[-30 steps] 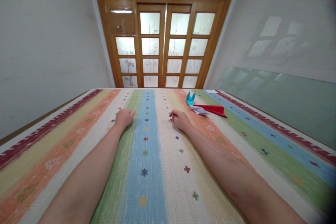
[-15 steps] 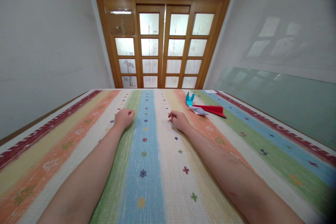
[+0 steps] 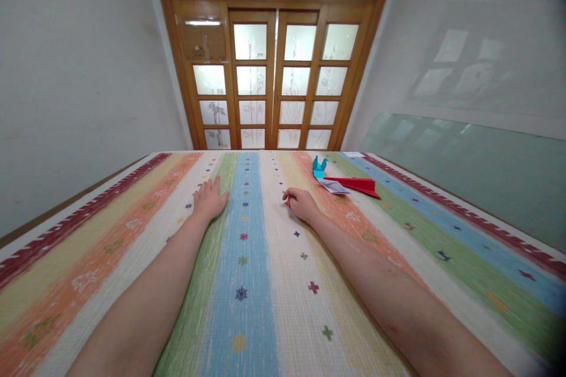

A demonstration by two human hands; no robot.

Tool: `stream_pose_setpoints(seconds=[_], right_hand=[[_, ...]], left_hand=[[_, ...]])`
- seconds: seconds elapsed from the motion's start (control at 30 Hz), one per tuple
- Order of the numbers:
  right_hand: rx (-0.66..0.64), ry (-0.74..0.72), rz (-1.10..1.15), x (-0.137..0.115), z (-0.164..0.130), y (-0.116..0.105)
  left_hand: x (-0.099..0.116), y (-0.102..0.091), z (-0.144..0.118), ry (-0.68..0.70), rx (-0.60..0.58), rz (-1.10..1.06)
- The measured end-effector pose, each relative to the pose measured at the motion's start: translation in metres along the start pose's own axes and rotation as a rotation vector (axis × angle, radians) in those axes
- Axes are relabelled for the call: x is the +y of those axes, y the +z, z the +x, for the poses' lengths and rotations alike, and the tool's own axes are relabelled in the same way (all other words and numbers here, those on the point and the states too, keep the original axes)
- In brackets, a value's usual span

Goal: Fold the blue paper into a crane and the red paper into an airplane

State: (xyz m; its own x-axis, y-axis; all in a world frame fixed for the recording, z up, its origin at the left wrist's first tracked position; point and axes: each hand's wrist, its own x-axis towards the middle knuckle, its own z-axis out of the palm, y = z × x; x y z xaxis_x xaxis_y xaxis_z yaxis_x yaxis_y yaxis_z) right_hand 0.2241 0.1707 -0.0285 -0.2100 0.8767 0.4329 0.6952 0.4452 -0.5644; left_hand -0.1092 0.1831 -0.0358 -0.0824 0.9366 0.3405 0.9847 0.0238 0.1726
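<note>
Fingers of the left hand [image 3: 209,199] are spread and loose, palm down on the striped tablecloth [image 3: 256,318], with nothing in their grasp; the thumb points inward, close to the blue stripe running between the two hands. Across that stripe, well apart from the left hand, the right hand [image 3: 303,204] rests on the cloth with its fingers loosely curled and turned toward the left one — its palm is hidden, so I cannot tell whether it is fully clenched or holds anything

Just beyond the right hand and to its right lies a small group of folded papers. The white folded paper [image 3: 335,187] is the nearest of them to that hand; the blue folded paper [image 3: 318,169], with two upright points, is behind it, and the red folded paper [image 3: 356,185] stretches away to the right — neither hand touches any of the three. Far ahead of both hands, past the table's end, stands a wooden door [image 3: 298,63] with frosted panes, and a greenish glass panel [image 3: 464,171] leans well out to the right of the right hand
</note>
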Motion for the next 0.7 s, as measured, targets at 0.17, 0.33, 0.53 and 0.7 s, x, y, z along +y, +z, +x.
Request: stream_pose_setpoints(seconds=[0.17,0.33,0.53,0.7], right_hand=[[0.0,0.006,-0.008,0.001,0.0,0.0],[-0.014,0.015,-0.013,0.001,0.0,0.001],[-0.028,0.033,-0.005,0.002,0.001,0.001],[-0.034,0.056,-0.001,0.002,0.001,0.002]], left_hand=[[-0.007,0.011,0.002,-0.079,-0.155,0.029],[-0.01,0.013,0.005,-0.073,-0.248,0.042],[-0.009,0.011,0.003,-0.07,-0.257,0.075],[0.0,0.0,-0.005,-0.062,-0.258,0.104]])
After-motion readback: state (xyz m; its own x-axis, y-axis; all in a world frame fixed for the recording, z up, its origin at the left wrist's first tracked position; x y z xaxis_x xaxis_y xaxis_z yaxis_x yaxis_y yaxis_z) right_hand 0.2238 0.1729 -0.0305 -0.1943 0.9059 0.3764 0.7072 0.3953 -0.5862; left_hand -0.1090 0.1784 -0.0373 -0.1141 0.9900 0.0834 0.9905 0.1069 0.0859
